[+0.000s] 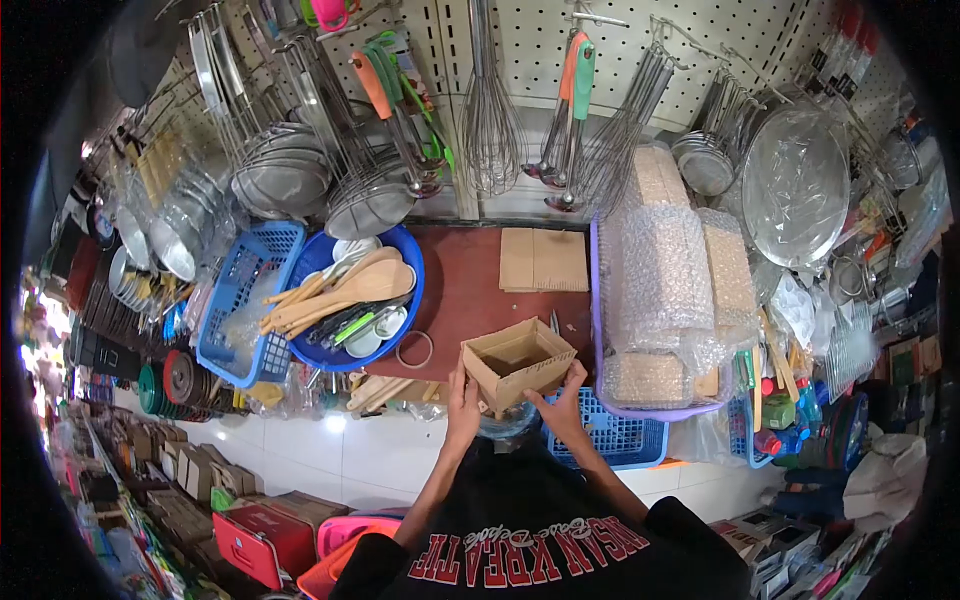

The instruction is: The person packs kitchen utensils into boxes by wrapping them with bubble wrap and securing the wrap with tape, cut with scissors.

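Observation:
An open-topped cardboard box (530, 384), empty inside, is held tilted over the front edge of the dark red table (465, 270). My left hand (463, 405) grips its left side, and my right hand (565, 402) holds its right front corner. Behind the box, a flat piece of cardboard (543, 260) lies on the table. A roll of tape (414, 349) rests left of the box. Just behind the box stands the tip of a thin metal tool (555, 321), mostly hidden.
A blue bowl (418, 265) of wooden spoons and a blue basket (225, 345) stand left. On the right, a purple basket (597, 300) holds bubble-wrapped packages (660, 270). Whisks (490, 140) and ladles hang behind. Another blue basket (640, 445) sits below the table edge.

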Demonstrator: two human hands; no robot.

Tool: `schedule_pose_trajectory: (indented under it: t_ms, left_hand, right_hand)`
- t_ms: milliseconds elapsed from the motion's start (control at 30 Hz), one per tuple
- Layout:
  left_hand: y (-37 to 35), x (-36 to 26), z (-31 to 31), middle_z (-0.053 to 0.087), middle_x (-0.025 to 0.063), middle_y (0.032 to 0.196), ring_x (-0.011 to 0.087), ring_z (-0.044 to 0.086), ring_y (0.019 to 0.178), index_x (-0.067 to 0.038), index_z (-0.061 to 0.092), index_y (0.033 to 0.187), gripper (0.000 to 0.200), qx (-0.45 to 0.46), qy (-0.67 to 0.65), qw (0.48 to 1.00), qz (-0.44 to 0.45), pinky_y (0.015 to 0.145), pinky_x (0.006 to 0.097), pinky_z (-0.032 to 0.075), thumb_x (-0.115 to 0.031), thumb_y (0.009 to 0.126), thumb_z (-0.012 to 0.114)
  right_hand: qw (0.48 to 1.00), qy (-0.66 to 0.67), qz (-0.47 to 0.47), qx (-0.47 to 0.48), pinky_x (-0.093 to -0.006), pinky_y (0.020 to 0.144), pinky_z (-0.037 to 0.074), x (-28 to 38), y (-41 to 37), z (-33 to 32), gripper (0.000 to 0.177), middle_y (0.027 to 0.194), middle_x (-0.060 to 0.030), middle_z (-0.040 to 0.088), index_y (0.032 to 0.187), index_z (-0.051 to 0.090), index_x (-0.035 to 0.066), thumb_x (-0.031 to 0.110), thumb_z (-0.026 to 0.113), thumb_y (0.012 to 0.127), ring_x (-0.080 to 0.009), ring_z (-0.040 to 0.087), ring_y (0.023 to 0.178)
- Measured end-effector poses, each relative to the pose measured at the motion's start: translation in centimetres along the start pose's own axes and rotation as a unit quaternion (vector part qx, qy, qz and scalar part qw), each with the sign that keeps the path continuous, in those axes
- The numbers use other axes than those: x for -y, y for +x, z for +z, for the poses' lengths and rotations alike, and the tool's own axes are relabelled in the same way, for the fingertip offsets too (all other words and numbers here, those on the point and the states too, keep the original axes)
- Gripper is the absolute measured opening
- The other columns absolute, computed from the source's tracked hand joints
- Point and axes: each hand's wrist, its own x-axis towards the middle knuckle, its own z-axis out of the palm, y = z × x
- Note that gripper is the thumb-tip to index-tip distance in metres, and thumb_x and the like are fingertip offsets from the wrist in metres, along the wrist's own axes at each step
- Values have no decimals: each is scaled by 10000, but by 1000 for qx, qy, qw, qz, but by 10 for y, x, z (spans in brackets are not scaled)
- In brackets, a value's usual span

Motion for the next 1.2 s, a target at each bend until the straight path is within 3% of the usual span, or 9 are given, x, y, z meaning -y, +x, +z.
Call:
schedule_pose_trajectory:
  t_ms: [200, 367, 500, 600, 700, 900, 1000, 1100, 1200]
  left_hand:
    - [38, 9, -3, 350, 149, 1555, 267, 311, 1443, -35, 309, 1530, 519, 62, -74, 995, -28, 1179, 352, 227, -271, 1072, 368]
    - [63, 11, -10, 354, 144, 1556, 260, 309, 1449, -34, 322, 1524, 532, 112, -142, 982, -55, 1184, 352, 222, -319, 1075, 348]
    - [75, 15, -16, 381, 142, 1536, 237, 330, 1432, -20, 325, 1520, 534, 139, -202, 968, -59, 1170, 339, 243, -258, 1052, 421]
    - [81, 12, -21, 426, 134, 1498, 215, 384, 1388, -14, 354, 1506, 536, 140, -214, 963, -85, 1144, 333, 292, -208, 1029, 503]
    - [86, 24, -25, 477, 127, 1453, 211, 447, 1335, -14, 388, 1490, 545, 130, -208, 968, -55, 1117, 333, 340, -173, 1003, 574]
    - [93, 32, -35, 529, 122, 1402, 201, 499, 1280, -8, 424, 1464, 531, 114, -186, 976, -26, 1098, 324, 372, -146, 987, 614]
    - [94, 21, -40, 537, 116, 1391, 197, 495, 1286, -9, 458, 1436, 506, 104, -236, 966, -27, 1098, 326, 375, -117, 973, 632]
    - [95, 13, -41, 547, 122, 1380, 205, 498, 1294, -10, 506, 1377, 441, 73, -244, 967, -19, 1099, 329, 377, -111, 969, 637]
    - [100, 25, -42, 544, 140, 1397, 227, 518, 1284, -7, 528, 1336, 399, 84, -195, 977, 31, 1091, 339, 382, -59, 954, 628]
  right_hand:
    - [1000, 7, 13, 15, -397, 1109, 345, -14, 10, 24, 942, 1426, -209, 345, 1439, 127, 14, 84, 815, 799, -273, 389, 1334]
    - [999, -6, 46, -13, -404, 1120, 347, -26, 11, 42, 959, 1440, -218, 338, 1467, 93, 13, 70, 793, 814, -289, 405, 1336]
    - [995, -79, 57, -19, -410, 1124, 353, -28, 11, 46, 977, 1451, -224, 331, 1493, 54, -8, 77, 771, 834, -295, 416, 1336]
    - [994, -94, 47, -16, -444, 1115, 347, -24, 8, 49, 928, 1427, -265, 313, 1497, 136, -56, 254, 758, 883, -355, 370, 1353]
    - [992, -124, 37, -8, -451, 1122, 329, -19, 6, 53, 905, 1433, -271, 308, 1501, 157, -67, 268, 739, 894, -378, 353, 1358]
    - [973, -231, -7, -14, -455, 1116, 327, 5, 8, 65, 845, 1430, -279, 328, 1487, 200, -79, 256, 718, 910, -399, 374, 1331]
    - [986, -166, -4, -10, -447, 1105, 342, -1, 11, 66, 770, 1425, -275, 341, 1476, 262, -62, 229, 706, 919, -401, 403, 1309]
    - [971, -236, -37, -9, -421, 1083, 403, 7, 12, 65, 670, 1409, -258, 360, 1457, 325, -33, 166, 686, 929, -384, 435, 1295]
    - [984, -175, -10, -20, -400, 1051, 470, 14, 14, 69, 586, 1387, -228, 387, 1439, 373, 2, 102, 657, 936, -357, 454, 1293]
